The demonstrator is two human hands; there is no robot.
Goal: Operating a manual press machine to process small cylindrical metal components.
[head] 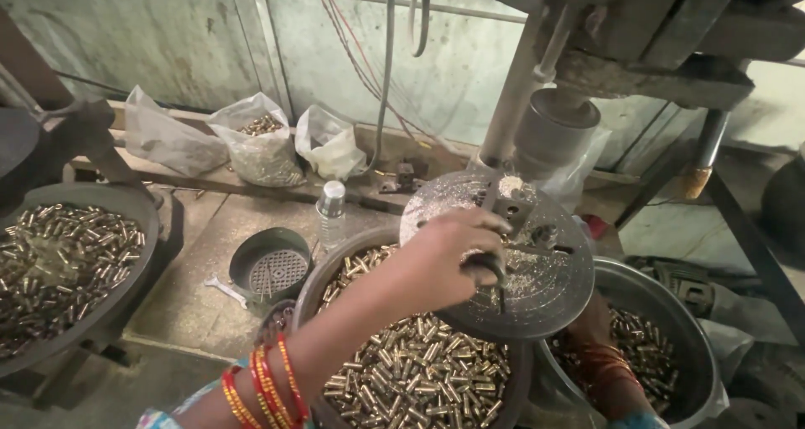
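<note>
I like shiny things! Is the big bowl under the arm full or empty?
Nearly full. The big bowl holds heaped small brass pieces, almost up to its rim, below the left hand.

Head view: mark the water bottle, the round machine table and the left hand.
water bottle (332,213): head view, on its clear body below the cap.
round machine table (545,291): head view, on the bare plate near its front rim.
left hand (444,257): head view, on the back of the hand.
</note>
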